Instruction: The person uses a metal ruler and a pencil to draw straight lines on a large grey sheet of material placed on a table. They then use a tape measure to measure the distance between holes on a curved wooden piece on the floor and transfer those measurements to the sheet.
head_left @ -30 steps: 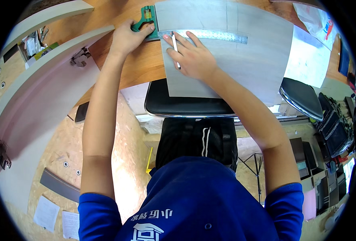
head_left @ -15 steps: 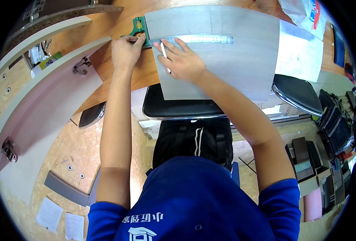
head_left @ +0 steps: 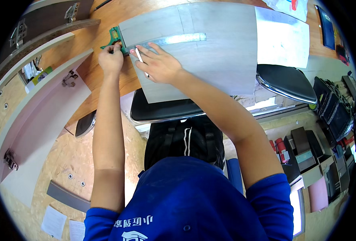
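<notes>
A combination square has its green head against the left edge of a grey board, with its steel blade lying across the board. My left hand is closed on the green head, thumb and fingers pinching its lower part. Over the board, my right hand has a slim white pen between its fingers. The fingertips of that hand rest on or beside the blade near the head. The pen's lower tip is partly hidden by the hand.
The board lies on a wooden table and overhangs its near edge above a black stool. White paper and a plastic bag lie to the right. Panels with hinges stand at left.
The whole view has shifted, so the board, square and hands appear farther left. Both hands keep about the same places on the square and board.
</notes>
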Motion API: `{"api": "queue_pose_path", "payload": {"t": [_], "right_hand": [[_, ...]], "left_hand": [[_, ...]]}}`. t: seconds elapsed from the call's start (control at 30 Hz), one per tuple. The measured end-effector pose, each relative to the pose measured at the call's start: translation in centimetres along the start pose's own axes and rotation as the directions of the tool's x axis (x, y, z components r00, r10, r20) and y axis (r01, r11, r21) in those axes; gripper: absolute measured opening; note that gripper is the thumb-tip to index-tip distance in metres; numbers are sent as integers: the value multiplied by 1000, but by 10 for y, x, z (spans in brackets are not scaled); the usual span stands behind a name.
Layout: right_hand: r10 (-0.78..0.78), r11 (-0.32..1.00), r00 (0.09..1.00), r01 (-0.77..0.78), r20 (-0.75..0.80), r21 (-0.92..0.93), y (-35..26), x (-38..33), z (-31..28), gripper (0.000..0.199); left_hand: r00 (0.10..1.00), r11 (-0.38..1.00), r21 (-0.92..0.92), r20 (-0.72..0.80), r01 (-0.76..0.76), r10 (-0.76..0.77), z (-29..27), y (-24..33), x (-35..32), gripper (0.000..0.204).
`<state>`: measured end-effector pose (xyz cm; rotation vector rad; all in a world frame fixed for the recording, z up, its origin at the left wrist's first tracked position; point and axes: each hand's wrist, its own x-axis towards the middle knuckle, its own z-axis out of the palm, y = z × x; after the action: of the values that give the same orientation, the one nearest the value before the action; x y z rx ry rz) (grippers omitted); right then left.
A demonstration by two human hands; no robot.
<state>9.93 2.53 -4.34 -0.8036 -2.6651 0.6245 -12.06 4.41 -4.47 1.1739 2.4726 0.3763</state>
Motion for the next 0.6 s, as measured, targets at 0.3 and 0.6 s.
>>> {"api": "queue_pose_path", "payload": {"t": [0.3,0.6], "right_hand": [[38,998,999,-39,9,47,2,0,-6,31],[63,995,994,-56,-89,82,-3,-2,-5,31]], "left_hand": [[1000,997,-82,17,-4,5,-3,-1,-18,32],[1000,966,-257,5,-19,20,1,-1,-18,31]]}}
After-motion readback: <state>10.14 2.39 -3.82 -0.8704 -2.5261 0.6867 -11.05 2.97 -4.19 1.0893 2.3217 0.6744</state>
